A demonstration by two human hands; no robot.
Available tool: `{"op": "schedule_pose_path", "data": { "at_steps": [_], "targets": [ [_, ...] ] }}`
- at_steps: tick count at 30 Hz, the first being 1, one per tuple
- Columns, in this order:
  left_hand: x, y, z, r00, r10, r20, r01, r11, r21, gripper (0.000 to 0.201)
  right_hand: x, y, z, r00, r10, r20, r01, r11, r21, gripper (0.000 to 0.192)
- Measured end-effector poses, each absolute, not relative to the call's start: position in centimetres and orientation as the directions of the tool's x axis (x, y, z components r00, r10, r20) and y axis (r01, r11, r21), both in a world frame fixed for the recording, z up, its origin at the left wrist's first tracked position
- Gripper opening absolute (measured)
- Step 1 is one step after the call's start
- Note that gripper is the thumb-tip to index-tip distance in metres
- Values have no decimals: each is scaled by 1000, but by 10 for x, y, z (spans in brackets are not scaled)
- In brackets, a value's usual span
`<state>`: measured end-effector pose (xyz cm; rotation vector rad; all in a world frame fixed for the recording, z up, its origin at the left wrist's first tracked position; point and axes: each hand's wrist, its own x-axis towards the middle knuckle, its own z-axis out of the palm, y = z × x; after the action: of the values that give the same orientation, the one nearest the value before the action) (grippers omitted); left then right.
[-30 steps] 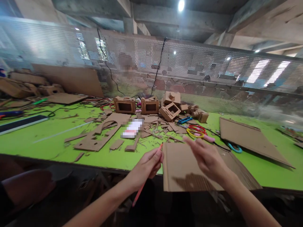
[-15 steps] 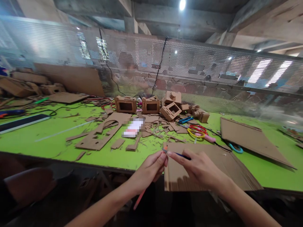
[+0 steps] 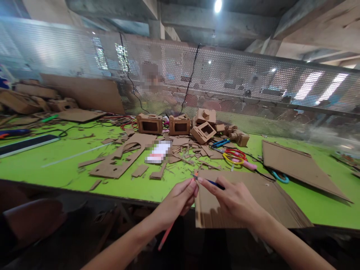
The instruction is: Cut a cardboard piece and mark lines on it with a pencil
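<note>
The left hand point(image 3: 177, 202) has a closed grip on a pink pencil point(image 3: 165, 236), while the right hand point(image 3: 236, 200) pinches a blue pen point(image 3: 215, 183) over the cardboard sheet point(image 3: 270, 198) on the green surface point(image 3: 56, 168).

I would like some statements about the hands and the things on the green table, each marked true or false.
1. The left hand holds a thin pink-orange stick. True.
2. The right hand holds scissors. False: it pinches a thin dark blue tool; the red and yellow scissors lie apart on the green table.
3. The two hands meet over the near edge of a flat cardboard sheet. True.
4. The small cardboard boxes stand at the near edge of the table. False: they stand far back, near the perforated metal screen.
5. A blue ring lies by the cardboard sheet. True.
</note>
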<state>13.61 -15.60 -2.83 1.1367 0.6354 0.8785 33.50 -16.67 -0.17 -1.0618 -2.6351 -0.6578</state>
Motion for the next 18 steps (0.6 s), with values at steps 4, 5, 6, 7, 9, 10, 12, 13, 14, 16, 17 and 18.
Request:
{"op": "schedule_pose_path", "data": {
  "at_steps": [4,5,6,7,9,10,12,13,14,16,17,18],
  "targets": [
    [136,-157,-27,519,855,10,-253,143,957,51,338,-161,0,-708,612,353,706,632,319,64],
    [135,-159,-27,525,851,9,-237,137,962,50,341,-157,1,-688,625,369,726,611,316,63],
    [134,-161,-27,538,843,5,-219,134,966,50,347,-152,1,-656,645,392,754,579,309,61],
    [132,-163,-27,548,837,1,-208,134,969,50,354,-146,1,-609,668,427,792,535,294,59],
    [127,-166,-25,553,833,-4,-211,144,967,50,370,-136,1,-514,700,497,856,453,248,56],
    [125,-166,-24,544,839,-6,-228,155,961,50,378,-132,1,-480,704,524,874,436,215,55],
    [121,-165,-23,512,859,-11,-266,171,949,51,392,-128,-1,-447,713,540,887,430,167,55],
    [119,-164,-22,504,864,-16,-274,178,945,51,398,-126,-2,-437,727,530,892,428,149,55],
    [119,-163,-21,505,863,-22,-277,187,943,51,403,-123,-3,-429,750,504,896,421,137,55],
    [119,-161,-20,512,858,-31,-275,198,941,51,410,-114,-7,-402,816,415,914,388,121,55],
    [121,-161,-21,516,856,-36,-271,203,941,52,414,-106,-9,-382,852,358,924,365,117,56],
    [122,-161,-21,513,857,-41,-267,205,942,52,417,-96,-12,-357,884,301,934,338,116,58]
  ]
}}
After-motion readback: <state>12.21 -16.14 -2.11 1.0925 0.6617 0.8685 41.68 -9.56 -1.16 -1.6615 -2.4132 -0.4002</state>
